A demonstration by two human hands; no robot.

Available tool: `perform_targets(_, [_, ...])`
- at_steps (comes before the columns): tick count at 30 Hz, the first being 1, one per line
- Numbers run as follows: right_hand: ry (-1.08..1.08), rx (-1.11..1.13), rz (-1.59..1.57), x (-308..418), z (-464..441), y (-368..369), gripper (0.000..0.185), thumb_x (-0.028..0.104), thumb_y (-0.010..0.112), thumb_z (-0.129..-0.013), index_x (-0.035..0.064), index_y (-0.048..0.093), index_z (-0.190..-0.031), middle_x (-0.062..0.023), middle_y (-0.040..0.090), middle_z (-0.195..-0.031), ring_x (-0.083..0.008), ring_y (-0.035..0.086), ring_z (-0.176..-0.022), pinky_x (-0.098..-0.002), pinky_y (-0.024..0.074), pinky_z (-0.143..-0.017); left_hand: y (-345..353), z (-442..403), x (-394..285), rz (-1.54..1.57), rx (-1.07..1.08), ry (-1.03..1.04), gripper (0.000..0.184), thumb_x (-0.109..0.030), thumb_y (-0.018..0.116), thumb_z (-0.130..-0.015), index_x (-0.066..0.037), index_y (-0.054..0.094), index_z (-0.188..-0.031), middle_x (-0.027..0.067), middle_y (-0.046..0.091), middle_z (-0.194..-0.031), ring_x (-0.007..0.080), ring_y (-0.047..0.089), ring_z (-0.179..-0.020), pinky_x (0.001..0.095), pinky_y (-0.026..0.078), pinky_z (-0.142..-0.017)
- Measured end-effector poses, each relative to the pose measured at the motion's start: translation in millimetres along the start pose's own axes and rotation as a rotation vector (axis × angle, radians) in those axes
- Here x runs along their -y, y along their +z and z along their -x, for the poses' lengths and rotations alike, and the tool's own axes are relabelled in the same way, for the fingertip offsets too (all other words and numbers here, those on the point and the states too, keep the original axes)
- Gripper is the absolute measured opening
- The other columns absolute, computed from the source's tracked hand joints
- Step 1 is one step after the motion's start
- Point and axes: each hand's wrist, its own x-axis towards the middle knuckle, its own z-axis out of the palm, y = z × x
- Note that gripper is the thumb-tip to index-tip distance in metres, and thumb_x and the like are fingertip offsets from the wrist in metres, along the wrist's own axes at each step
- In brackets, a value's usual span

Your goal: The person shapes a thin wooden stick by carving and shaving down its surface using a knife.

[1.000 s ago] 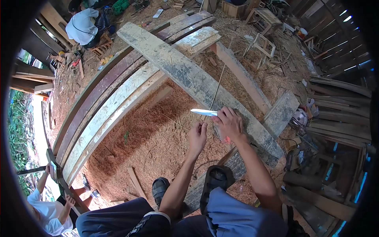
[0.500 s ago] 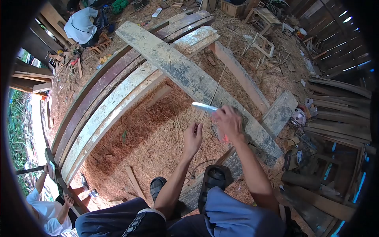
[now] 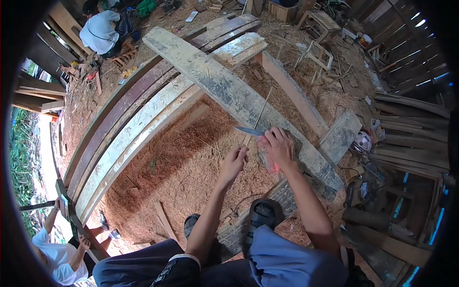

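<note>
A knife (image 3: 249, 131) is gripped in the right hand (image 3: 281, 146), its handle covered by closed fingers and its blade pointed towards the left hand's side. The lower end of a thin strip (image 3: 262, 111) appears to be pinched between thumb and fingers of the left hand (image 3: 234, 162). The strip is slanted up and away over a long, stained plank (image 3: 224, 91), and is crossed by the blade just beyond the left fingertips; whether the edge is pressed into it cannot be told. A reddish, crumpled thing (image 3: 273, 166) is seen just below the right hand, above a floor (image 3: 201, 174) covered with shavings.

For good control, the strip is best held firmly and kept straight, with the blade laid at a shallow angle and moved in light, even strokes. The left fingertips look close to the edge, so they are better kept behind it, and the stroke is better directed away from them. If too much pressure is applied, so slender a strip could be split or snapped. Its far end is best kept free of the plank's edge.

No brand, label or writing can be read on the knife, the plank or the power tool (image 3: 363, 141) at the right.
</note>
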Motion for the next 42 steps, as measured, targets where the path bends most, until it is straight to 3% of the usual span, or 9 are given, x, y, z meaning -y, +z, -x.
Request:
perform_targets(6, [0.001,0.0,0.002,0.0,-0.9,0.5,0.023,0.034,0.062,-0.094,0.0118,0.058,-0.088,-0.0051,0.054,-0.088,-0.0251,0.059,-0.09,-0.0421,0.051,-0.066,5.7,-32.1,-5.6,0.156,0.086,-0.05,0.023,-0.027,0.048,-0.105,-0.007,0.058,-0.109,-0.004,0.049,-0.074,0.0035,0.037,-0.056,0.0201,0.031,-0.048])
perform_targets(9, [-0.009,-0.004,-0.019,-0.8,-1.2,0.1,0.021,0.033,0.064,-0.092,0.0126,0.06,-0.089,-0.0048,0.054,-0.088,-0.0251,0.06,-0.089,-0.0421,0.0509,-0.064,9.1,-29.8,4.9,0.104,0.026,0.031,0.024,-0.026,0.05,-0.105,-0.004,0.058,-0.103,-0.0034,0.049,-0.072,0.0043,0.041,-0.063,0.0236,0.033,-0.052])
perform_targets(12, [-0.01,0.004,-0.024,-2.5,0.1,0.9,0.02,0.032,0.066,-0.09,0.0134,0.061,-0.09,-0.0046,0.054,-0.088,-0.025,0.06,-0.089,-0.042,0.0508,-0.063,14.1,-31.9,12.0,0.054,-0.042,0.129,0.021,-0.025,0.052,-0.103,-0.006,0.059,-0.104,-0.006,0.045,-0.071,0.0034,0.037,-0.061,0.0211,0.029,-0.051])
perform_targets(21, [0.004,-0.023,-0.012,-0.4,-2.9,-1.7,0.02,0.031,0.069,-0.088,0.0134,0.061,-0.086,-0.0045,0.055,-0.087,-0.0258,0.06,-0.086,-0.0418,0.05,-0.064,15.8,-28.9,11.9,-0.024,-0.099,0.214,0.022,-0.022,0.052,-0.104,-0.001,0.058,-0.098,-0.0021,0.05,-0.075,0.0064,0.043,-0.069,0.0241,0.037,-0.061])
perform_targets(24, [0.053,-0.047,0.047,1.0,-4.1,-2.0,0.02,0.031,0.069,-0.088,0.0126,0.061,-0.085,-0.0047,0.055,-0.085,-0.026,0.06,-0.086,-0.0413,0.0499,-0.067,13.8,-16.3,24.7,-0.202,-0.162,0.263,0.023,-0.023,0.053,-0.103,-0.001,0.059,-0.098,-0.001,0.053,-0.077,0.0071,0.047,-0.072,0.0244,0.041,-0.064])
perform_targets(27, [0.031,-0.069,0.05,0.9,-4.1,0.9,0.021,0.03,0.069,-0.088,0.0119,0.06,-0.084,-0.0048,0.055,-0.084,-0.0259,0.06,-0.085,-0.0407,0.0499,-0.068,6.0,18.8,19.6,-0.158,-0.155,0.103,0.024,-0.023,0.053,-0.103,0.0,0.059,-0.098,-0.0003,0.055,-0.079,0.008,0.05,-0.074,0.0247,0.043,-0.067])
perform_targets(30, [-0.008,-0.07,0.025,0.2,-2.4,-1.3,0.021,0.031,0.068,-0.089,0.0117,0.06,-0.084,-0.0051,0.056,-0.084,-0.0257,0.059,-0.085,-0.0405,0.0502,-0.068,-0.7,24.7,18.2,-0.08,-0.139,0.12,0.024,-0.023,0.054,-0.103,0.0,0.06,-0.098,-0.0002,0.055,-0.079,0.008,0.05,-0.074,0.0245,0.042,-0.067])
perform_targets(37, [0.012,-0.031,0.013,0.8,-0.9,-1.7,0.022,0.032,0.067,-0.09,0.0117,0.06,-0.085,-0.005,0.055,-0.085,-0.0249,0.059,-0.086,-0.0405,0.0502,-0.068,-1.2,7.0,17.8,-0.009,-0.011,0.002,0.028,-0.029,0.047,-0.106,-0.004,0.059,-0.109,-0.0041,0.049,-0.073,0.0028,0.039,-0.057,0.0207,0.03,-0.048])
perform_targets(42, [0.031,-0.019,-0.002,1.2,-1.8,-1.8,0.023,0.034,0.066,-0.091,0.0116,0.06,-0.086,-0.0047,0.055,-0.086,-0.025,0.059,-0.086,-0.041,0.0501,-0.068,9.1,-25.3,-3.0,0.138,0.017,0.009,0.025,-0.026,0.049,-0.105,-0.006,0.059,-0.115,-0.0025,0.052,-0.073,0.003,0.038,-0.053,0.02,0.029,-0.046])
